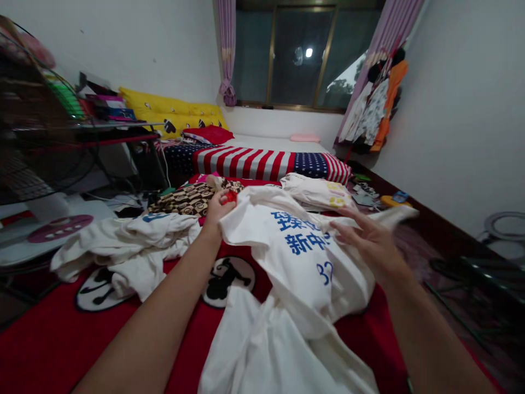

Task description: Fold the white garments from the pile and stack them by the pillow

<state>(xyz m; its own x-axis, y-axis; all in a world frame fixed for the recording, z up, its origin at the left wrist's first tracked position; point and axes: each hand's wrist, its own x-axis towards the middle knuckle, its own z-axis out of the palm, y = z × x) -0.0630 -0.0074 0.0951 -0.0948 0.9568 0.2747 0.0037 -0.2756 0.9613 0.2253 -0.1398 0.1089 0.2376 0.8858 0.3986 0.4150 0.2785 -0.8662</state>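
Observation:
A white cloth garment [283,257] with blue printed characters and a handwritten mark lies crumpled in front of me, partly lifted; its exact kind is unclear. My left hand [219,210] pinches its upper left edge, close to a small red item [231,197] I cannot make out. On the other side, my right hand [365,235] has its fingers stretched out over the garment's right part, fingertips at the cloth; it is slightly blurred. To the left rests another crumpled white garment [139,241] with some blue print. All this is on a red blanket [184,317] with black-and-white round figures.
Beyond my hands lie a brown checked cloth [184,198] and a folded white cloth [311,189] with yellow print. A bed with a striped, starred cover [254,163] stands under the window. A fan [53,208] is at left, hanging clothes [377,109] at right.

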